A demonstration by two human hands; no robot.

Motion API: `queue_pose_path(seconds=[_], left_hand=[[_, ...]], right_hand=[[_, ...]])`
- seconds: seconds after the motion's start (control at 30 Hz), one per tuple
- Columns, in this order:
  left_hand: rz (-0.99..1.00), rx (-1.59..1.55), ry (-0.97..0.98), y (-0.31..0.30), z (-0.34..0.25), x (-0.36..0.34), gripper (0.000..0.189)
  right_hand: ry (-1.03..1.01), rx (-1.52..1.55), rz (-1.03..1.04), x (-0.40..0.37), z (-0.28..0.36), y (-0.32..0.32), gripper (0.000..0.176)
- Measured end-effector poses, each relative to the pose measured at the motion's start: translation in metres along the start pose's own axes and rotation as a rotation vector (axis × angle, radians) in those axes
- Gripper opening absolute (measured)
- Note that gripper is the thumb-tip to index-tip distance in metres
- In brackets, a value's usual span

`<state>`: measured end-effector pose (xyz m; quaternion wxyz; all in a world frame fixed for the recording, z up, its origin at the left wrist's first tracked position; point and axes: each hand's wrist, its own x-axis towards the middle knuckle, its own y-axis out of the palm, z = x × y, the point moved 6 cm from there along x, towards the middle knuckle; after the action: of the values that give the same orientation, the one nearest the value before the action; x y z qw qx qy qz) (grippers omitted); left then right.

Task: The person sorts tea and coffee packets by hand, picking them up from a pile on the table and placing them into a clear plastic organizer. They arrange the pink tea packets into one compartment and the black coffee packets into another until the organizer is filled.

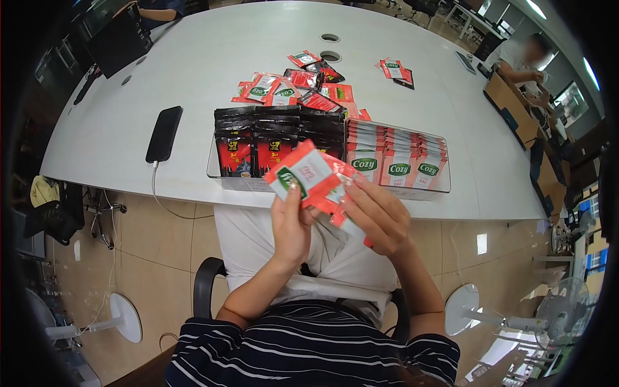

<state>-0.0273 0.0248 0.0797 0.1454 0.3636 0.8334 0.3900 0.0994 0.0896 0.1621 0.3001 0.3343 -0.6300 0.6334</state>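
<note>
My left hand [291, 226] pinches a red and white Cozy tea sachet [312, 174], its thumb across the green label. More of these sachets show behind it, fanned towards my right hand [382, 216], whose fingers close over them. Just beyond both hands, at the table's near edge, stands a clear plastic tray [429, 191]. Upright rows of black and red coffee sachets [233, 153] fill its left side. On the right are rows of Cozy sachets [398, 169]. The held sachets overlap the tray's front in this view.
Behind the tray lies a loose pile of mixed sachets [284, 90]; a few more sachets [392, 68] lie farther right. A black phone [164, 134] with a white cable rests at left. Cardboard boxes [512, 108] and another person [525, 64] are at the right edge.
</note>
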Motion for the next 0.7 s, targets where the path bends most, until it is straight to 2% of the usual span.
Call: queue_pose_path(seconds=[0.07, 0.17, 0.27, 0.37, 0.47, 0.57, 0.7], left_hand=[[0.019, 0.032, 0.061, -0.004, -0.008, 0.002, 0.03], [-0.019, 0.093, 0.117, -0.007, -0.013, 0.002, 0.03], [0.011, 0.124, 0.107, -0.01, -0.011, -0.002, 0.03], [0.059, 0.187, 0.092, -0.014, -0.008, -0.006, 0.034], [0.042, 0.205, 0.089, -0.012, -0.012, -0.009, 0.033], [0.07, 0.214, 0.092, -0.013, -0.014, -0.009, 0.032], [0.048, 0.214, 0.078, -0.017, -0.013, -0.009, 0.032]], right_hand=[[0.107, 0.07, -0.118, -0.008, -0.007, -0.011, 0.03], [0.429, 0.067, -0.312, -0.021, -0.039, -0.024, 0.026], [0.657, 0.3, -0.276, -0.016, -0.073, -0.02, 0.026], [0.873, 0.643, -0.368, -0.014, -0.087, -0.006, 0.023], [0.958, 0.663, -0.209, -0.015, -0.092, 0.003, 0.023], [1.014, 0.681, -0.133, -0.02, -0.092, 0.012, 0.02], [0.949, 0.49, -0.013, -0.026, -0.095, 0.017, 0.021]])
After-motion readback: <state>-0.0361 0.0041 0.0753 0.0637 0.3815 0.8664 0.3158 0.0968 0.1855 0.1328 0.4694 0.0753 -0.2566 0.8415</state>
